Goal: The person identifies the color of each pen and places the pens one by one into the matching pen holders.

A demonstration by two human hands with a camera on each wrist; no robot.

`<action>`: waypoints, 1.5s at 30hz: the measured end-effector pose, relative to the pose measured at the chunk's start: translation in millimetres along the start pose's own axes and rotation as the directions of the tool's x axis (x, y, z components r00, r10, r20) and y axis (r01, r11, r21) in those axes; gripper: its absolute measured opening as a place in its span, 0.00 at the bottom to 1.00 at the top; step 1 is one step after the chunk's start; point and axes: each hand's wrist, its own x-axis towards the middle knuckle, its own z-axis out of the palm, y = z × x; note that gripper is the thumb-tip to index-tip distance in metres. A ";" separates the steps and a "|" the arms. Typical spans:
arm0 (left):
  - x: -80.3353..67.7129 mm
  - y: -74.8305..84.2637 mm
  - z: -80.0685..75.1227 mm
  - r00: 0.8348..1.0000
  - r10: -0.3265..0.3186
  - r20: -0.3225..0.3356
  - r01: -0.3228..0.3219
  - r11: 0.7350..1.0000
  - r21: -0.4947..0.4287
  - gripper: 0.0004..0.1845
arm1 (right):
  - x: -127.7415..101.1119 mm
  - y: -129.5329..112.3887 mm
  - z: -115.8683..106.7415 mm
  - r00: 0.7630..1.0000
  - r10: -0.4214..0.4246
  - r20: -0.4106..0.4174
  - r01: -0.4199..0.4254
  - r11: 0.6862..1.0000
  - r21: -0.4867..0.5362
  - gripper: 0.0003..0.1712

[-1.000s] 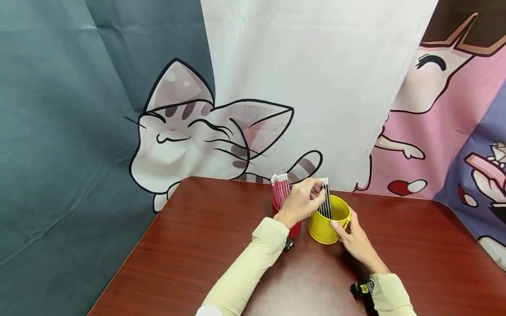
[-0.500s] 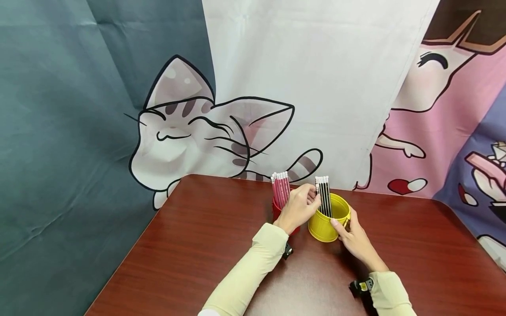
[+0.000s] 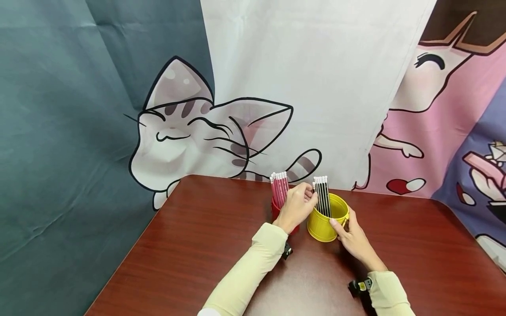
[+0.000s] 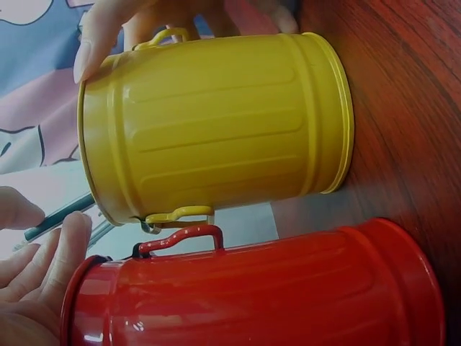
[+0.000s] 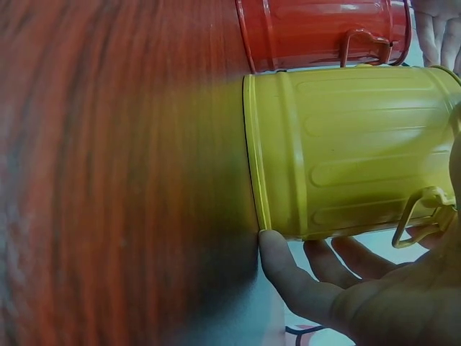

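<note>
I looked down at the big brown table (image 3: 197,245) first. My two hands met near its far edge, and the cat cloth (image 3: 178,131) hung behind them.

The yellow bin (image 3: 322,226) stood right between my hands. The red bin (image 3: 276,210) stood just past my left hand (image 3: 296,208), touching the yellow bin or very close to it; I could not tell which. Pink pencils (image 3: 279,188) stood up in the red bin.

My right hand (image 3: 353,239) held the yellow bin from its own side. The thumb was on the near wall and the fingers curled round the far side by the little handle (image 5: 421,216). I judged this grip was good, because it kept the light bin from tipping.

My left hand was closed on the black pencils (image 3: 322,195). Its fingers pinched the bunch near the top. The low ends of the pencils were down inside the yellow bin, and they leaned on the rim next to my left hand.

To do this well, I thought I should keep the bunch tight and straight, move slowly, and not bump the red bin beside my left hand. The right hand should press the bin down onto the table the whole time.
</note>
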 end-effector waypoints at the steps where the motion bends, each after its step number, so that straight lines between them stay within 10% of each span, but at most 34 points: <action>1: 0.1 -0.3 -0.6 1.000 0.001 -0.007 -0.001 1.000 0.002 0.06 | 0.4 -0.5 0.4 1.000 0.002 0.005 -0.002 1.000 0.002 0.40; 22: -11.3 -7.6 -24.8 0.997 0.081 -0.006 -0.081 0.997 0.000 0.06 | 4.9 4.9 -9.4 0.997 -0.047 0.055 0.051 0.996 -0.078 0.44; 32: -37.0 -9.6 -71.4 0.995 0.099 0.022 -0.099 0.995 0.000 0.07 | -2.9 14.6 -37.2 0.995 -0.031 0.098 0.046 0.987 -0.154 0.49; 39: -54.3 -29.3 -107.0 0.988 0.154 0.013 -0.154 0.972 0.179 0.06 | -12.1 19.5 -52.3 0.994 -0.021 0.108 0.050 0.963 -0.266 0.51; 45: -69.4 -51.0 -129.0 0.999 0.031 0.023 -0.035 0.973 0.226 0.07 | -21.2 20.7 -72.3 0.993 -0.050 0.103 0.083 0.935 -0.345 0.50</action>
